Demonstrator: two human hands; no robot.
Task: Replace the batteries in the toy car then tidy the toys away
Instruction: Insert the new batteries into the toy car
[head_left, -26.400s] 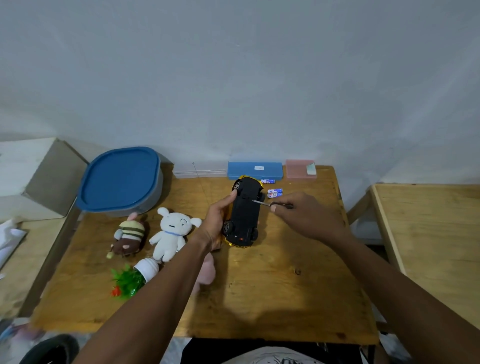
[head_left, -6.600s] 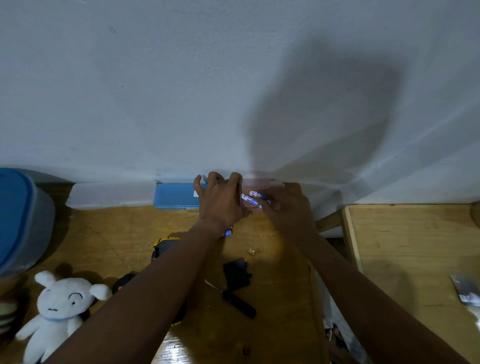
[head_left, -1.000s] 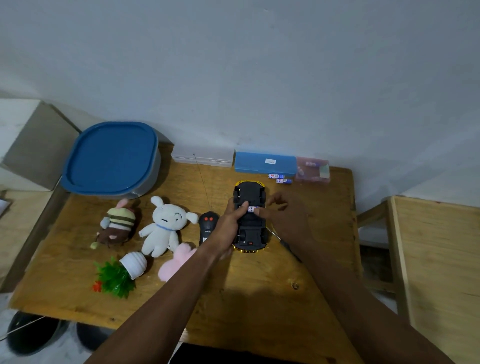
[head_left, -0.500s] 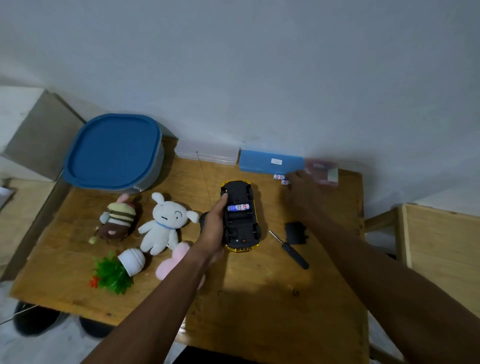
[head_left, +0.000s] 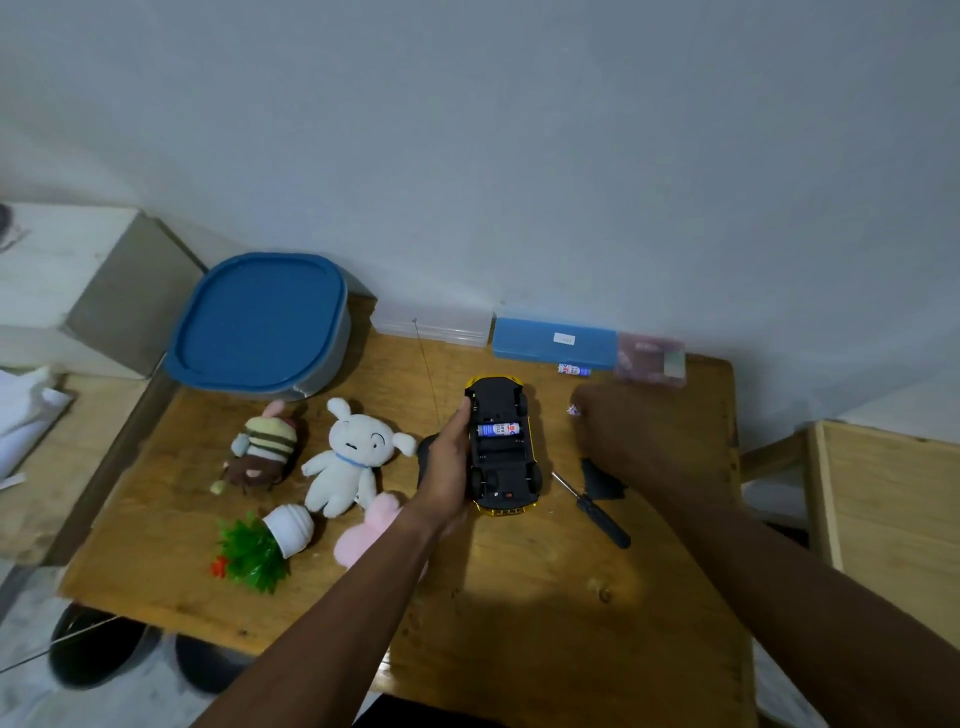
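Note:
The yellow toy car (head_left: 503, 447) lies upside down on the wooden table (head_left: 519, 597), black underside up. Its battery bay is uncovered and one blue-and-white battery (head_left: 497, 429) sits in it. My left hand (head_left: 448, 467) grips the car's left side. My right hand (head_left: 618, 431), blurred, hovers to the car's right with a small battery (head_left: 573, 410) showing at its fingertips. Another battery (head_left: 574, 370) lies by the blue case. The black battery cover (head_left: 601, 480) and a screwdriver (head_left: 592, 509) lie right of the car.
A blue-lidded tub (head_left: 260, 322) stands at the back left. A clear case (head_left: 431, 325), blue case (head_left: 553, 343) and pink box (head_left: 652, 358) line the wall. Plush toys (head_left: 348, 457) and a toy plant (head_left: 260, 545) lie left of the car. A second table (head_left: 893, 509) is at the right.
My right hand has come back from the batteries near the blue case toward the car, with a battery at its fingertips. The left hand and car have stayed put.

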